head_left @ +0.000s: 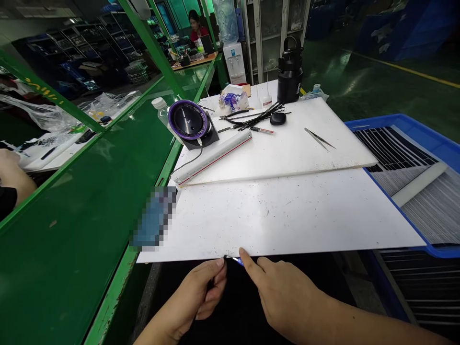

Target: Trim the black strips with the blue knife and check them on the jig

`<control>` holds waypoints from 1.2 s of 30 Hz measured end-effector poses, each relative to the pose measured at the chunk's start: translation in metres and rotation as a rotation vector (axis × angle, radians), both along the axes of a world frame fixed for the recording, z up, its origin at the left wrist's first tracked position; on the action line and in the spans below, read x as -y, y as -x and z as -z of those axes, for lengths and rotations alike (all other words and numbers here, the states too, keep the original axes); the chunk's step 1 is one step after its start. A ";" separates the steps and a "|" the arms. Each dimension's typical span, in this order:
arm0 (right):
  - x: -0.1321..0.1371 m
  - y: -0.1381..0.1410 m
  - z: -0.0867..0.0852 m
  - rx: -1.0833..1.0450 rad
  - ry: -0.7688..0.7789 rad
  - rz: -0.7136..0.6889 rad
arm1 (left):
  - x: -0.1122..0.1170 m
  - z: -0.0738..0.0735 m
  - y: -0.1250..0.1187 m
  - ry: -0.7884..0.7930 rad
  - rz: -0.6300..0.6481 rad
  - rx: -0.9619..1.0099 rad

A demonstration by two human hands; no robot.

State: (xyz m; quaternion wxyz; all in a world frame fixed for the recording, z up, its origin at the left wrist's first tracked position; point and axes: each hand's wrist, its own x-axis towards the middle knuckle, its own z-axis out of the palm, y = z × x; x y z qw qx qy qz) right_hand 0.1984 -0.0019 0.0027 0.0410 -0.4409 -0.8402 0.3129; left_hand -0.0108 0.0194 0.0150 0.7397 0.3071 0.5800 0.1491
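At the front edge of the white board (287, 215), my left hand (204, 287) is closed in a pinch, thumb against fingers. A small dark piece (225, 257) pokes out of that pinch, too small to name. My right hand (283, 287) is wrapped round a blue-handled tool (237, 260), its index finger stretched along it. The tool's thin metal tip points left and meets or nearly meets the dark piece. Most of the handle is hidden by the hand. Tiny dark scraps lie scattered on the board near both hands.
A thicker white slab (287, 148) holds tweezers (319, 139), a long white box (215, 157), black strips (260, 116), a small black case (278, 118) and a purple-rimmed round device (189, 120). A blurred-out flat object (154, 218) lies left. Right stands a blue tray (406, 122).
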 end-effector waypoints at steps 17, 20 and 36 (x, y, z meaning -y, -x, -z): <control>-0.003 -0.020 -0.015 -0.321 0.102 0.074 | 0.014 -0.005 -0.003 -0.061 -0.163 0.127; 0.007 -0.015 -0.007 -0.196 0.179 0.029 | 0.010 0.005 -0.003 -0.051 -0.126 0.065; 0.000 0.000 0.001 -0.071 0.144 -0.019 | -0.001 0.008 0.005 -0.031 -0.026 0.010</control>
